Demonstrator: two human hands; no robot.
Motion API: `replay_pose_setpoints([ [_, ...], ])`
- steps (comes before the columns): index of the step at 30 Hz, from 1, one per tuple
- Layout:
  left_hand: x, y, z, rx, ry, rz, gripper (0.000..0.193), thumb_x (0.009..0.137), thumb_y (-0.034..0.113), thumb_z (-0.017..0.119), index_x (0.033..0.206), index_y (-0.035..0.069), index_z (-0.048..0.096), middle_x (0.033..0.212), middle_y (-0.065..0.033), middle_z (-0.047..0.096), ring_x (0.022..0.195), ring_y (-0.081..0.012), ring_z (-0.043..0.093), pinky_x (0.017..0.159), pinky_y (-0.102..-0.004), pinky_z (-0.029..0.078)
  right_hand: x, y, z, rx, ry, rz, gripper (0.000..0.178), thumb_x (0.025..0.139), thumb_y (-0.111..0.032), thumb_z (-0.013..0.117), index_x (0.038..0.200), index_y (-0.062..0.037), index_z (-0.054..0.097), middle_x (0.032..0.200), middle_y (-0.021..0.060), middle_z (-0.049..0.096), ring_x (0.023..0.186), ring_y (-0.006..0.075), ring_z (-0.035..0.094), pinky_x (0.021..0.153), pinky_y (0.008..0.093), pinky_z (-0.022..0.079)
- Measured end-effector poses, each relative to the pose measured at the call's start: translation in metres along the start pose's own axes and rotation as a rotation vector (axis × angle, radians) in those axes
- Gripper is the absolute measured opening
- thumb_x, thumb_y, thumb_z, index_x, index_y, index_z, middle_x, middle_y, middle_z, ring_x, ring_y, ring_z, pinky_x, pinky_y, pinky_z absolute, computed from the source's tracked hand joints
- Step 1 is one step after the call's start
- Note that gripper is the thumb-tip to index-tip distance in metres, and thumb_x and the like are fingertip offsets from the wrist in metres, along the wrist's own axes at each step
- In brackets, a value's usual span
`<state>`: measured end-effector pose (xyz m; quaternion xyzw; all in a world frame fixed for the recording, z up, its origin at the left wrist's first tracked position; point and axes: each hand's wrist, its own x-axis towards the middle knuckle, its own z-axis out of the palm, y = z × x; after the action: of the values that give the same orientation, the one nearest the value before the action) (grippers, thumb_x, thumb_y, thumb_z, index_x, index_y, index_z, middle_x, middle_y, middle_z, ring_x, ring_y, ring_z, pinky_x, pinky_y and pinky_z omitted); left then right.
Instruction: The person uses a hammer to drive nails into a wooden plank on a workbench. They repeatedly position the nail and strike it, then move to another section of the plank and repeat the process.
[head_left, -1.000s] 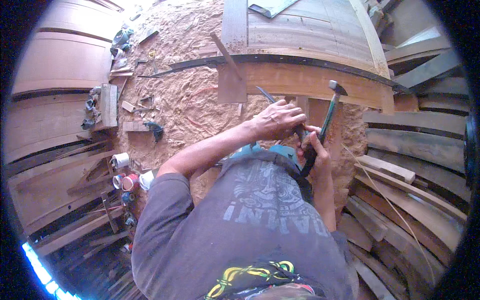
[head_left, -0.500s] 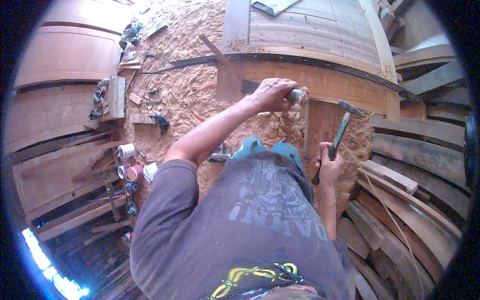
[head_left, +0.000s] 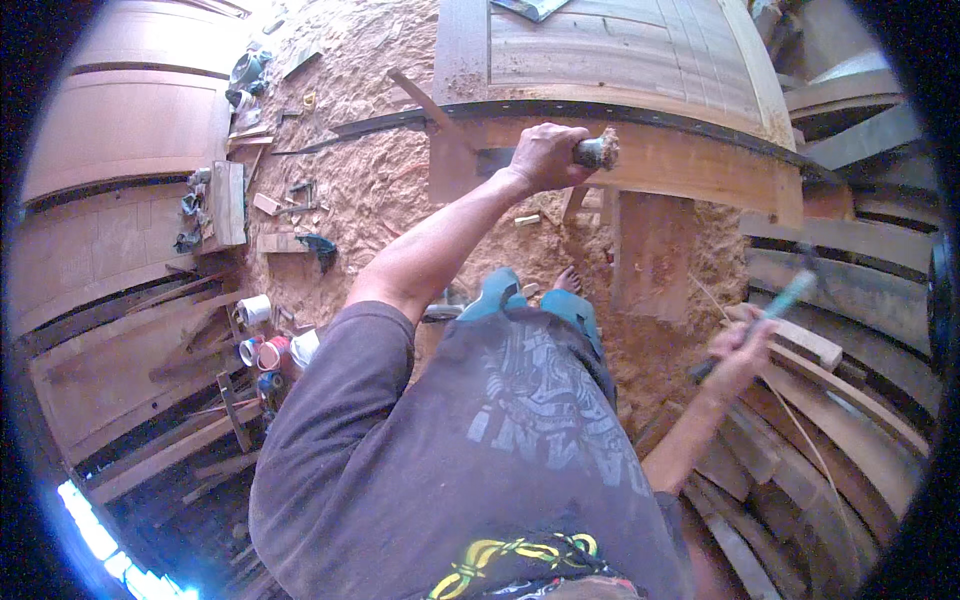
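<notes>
My left hand [head_left: 550,157] is closed around the handle of a chisel [head_left: 597,152], held above the near edge of a wooden door panel [head_left: 600,60]. The handle is greenish and its end is frayed; the blade is hidden. Beside my hand, a dark rectangular patch [head_left: 493,160] shows on the orange-brown edge board [head_left: 690,180]. Off to the right, my right hand [head_left: 740,350] grips a hammer [head_left: 785,300] by its dark and green handle. Motion smears the hammer, and its head is only faintly visible.
Wood shavings [head_left: 370,200] cover the floor. Stacked boards [head_left: 840,290] crowd the right side, with more panels [head_left: 130,130] along the left. White and red tubs [head_left: 272,352] stand at left. A long dark metal bar [head_left: 600,113] runs along the door's edge.
My right hand has swung the hammer outward to the right, away from the chisel. My left hand has risen slightly with the chisel, whose frayed end now shows more clearly.
</notes>
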<state>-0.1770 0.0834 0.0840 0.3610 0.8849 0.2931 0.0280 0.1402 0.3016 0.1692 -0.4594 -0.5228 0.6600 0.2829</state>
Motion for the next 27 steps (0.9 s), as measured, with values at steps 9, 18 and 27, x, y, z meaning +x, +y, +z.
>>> replay_pose_setpoints([
  [9,-0.005,-0.004,0.002,-0.019,-0.036,0.118,0.028,0.073,0.037,0.076,0.085,0.014,0.067,0.081,-0.0140,0.071,0.081,-0.0377,0.070,0.071,-0.0506,0.055,-0.041,0.062,0.082,-0.689,-0.201,-0.704,0.024,0.106,-0.035,0.052,0.101,-0.0113,0.056,0.066,-0.0013,0.050,0.054,0.0112,0.045,0.049,0.0257,0.041],
  [18,-0.015,-0.003,-0.002,-0.060,-0.089,0.231,0.023,0.073,0.033,0.074,0.084,0.013,0.068,0.082,-0.0143,0.072,0.081,-0.0376,0.071,0.070,-0.0501,0.056,-0.082,0.029,0.104,0.245,0.135,-0.192,0.041,0.108,-0.044,0.045,0.084,-0.0119,0.054,0.060,-0.0049,0.041,0.047,0.0060,0.038,0.042,0.0231,0.035],
  [27,-0.096,-0.014,-0.059,-0.288,0.192,0.431,0.018,0.070,0.012,0.073,0.088,0.011,0.070,0.089,-0.0091,0.070,0.089,-0.0330,0.069,0.078,-0.0468,0.054,-0.075,0.029,0.025,-0.500,-0.157,0.018,0.028,0.106,-0.039,0.053,0.092,-0.0143,0.053,0.058,-0.0075,0.039,0.041,0.0037,0.035,0.035,0.0240,0.030],
])
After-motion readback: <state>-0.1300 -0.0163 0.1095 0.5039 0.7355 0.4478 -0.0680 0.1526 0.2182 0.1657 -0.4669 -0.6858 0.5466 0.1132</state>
